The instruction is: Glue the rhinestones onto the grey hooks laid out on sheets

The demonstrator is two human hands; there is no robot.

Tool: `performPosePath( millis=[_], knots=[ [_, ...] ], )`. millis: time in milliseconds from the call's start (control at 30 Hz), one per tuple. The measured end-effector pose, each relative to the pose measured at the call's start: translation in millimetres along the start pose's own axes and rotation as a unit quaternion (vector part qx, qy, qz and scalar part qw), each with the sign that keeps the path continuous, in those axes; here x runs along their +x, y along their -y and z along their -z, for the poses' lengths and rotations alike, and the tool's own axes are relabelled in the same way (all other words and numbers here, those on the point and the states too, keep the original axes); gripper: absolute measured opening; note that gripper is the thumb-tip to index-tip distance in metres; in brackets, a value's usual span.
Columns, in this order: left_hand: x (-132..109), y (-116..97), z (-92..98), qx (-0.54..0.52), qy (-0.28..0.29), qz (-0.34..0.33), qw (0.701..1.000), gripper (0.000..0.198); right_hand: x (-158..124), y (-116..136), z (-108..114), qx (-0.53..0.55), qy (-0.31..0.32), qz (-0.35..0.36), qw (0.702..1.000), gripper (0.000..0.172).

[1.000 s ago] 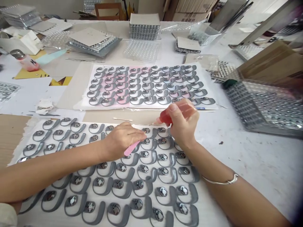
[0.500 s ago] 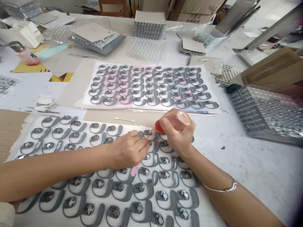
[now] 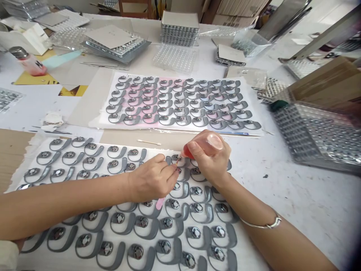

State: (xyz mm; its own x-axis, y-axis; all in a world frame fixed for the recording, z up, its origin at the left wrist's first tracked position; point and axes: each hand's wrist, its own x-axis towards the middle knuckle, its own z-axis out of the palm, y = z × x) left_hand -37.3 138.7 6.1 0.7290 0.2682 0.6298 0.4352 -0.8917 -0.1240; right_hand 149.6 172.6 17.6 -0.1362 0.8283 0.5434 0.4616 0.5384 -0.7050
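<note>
My right hand [image 3: 210, 158] is wrapped round a small red squeeze bottle [image 3: 200, 146]. Its nozzle touches a metal stud on a grey hook piece [image 3: 177, 158] in the top row of the near white sheet [image 3: 248, 248]. My left hand [image 3: 153, 180] is closed on a pink stick [image 3: 160, 203], and its fingertips pinch at that same piece. Rows of grey hook pieces with shiny studs cover the sheet under both forearms.
A second sheet [image 3: 180, 103] of grey pieces lies behind the near one. A cotton swab [image 3: 149, 142] rests between them. Stacked clear blister trays [image 3: 318, 135] stand at the right, more trays [image 3: 179, 30] at the back. A pink bottle [image 3: 26, 60] stands far left.
My right hand tipped the red bottle down until its nozzle met the stud. My left hand moved right to the same piece and swung the pink stick toward me.
</note>
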Motion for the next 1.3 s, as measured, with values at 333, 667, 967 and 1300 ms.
performPosePath(
  millis=[333, 667, 967, 1300],
  knots=[
    [1.9, -2.3, -0.4, 0.017, 0.007, 0.01, 1.0, 0.021, 0.3, -0.9, -0.3, -0.007, -0.008, 0.01, 1.0, 0.036],
    [3.5, -2.4, -0.4, 0.009, 0.005, 0.021, 1.0, 0.024, -0.8, -3.5, -0.3, 0.005, -0.021, 0.035, 0.999, 0.032],
    [3.5, -3.3, -1.0, 0.009, 0.001, 0.023, 1.0, 0.024, -1.5, -4.5, -1.6, 0.013, -0.028, 0.027, 0.999, 0.031],
    [2.7, -2.8, -0.4, 0.004, -0.005, 0.023, 1.0, 0.019, -2.3, -12.0, -1.0, 0.01, -0.044, 0.078, 0.996, 0.025]
  ],
)
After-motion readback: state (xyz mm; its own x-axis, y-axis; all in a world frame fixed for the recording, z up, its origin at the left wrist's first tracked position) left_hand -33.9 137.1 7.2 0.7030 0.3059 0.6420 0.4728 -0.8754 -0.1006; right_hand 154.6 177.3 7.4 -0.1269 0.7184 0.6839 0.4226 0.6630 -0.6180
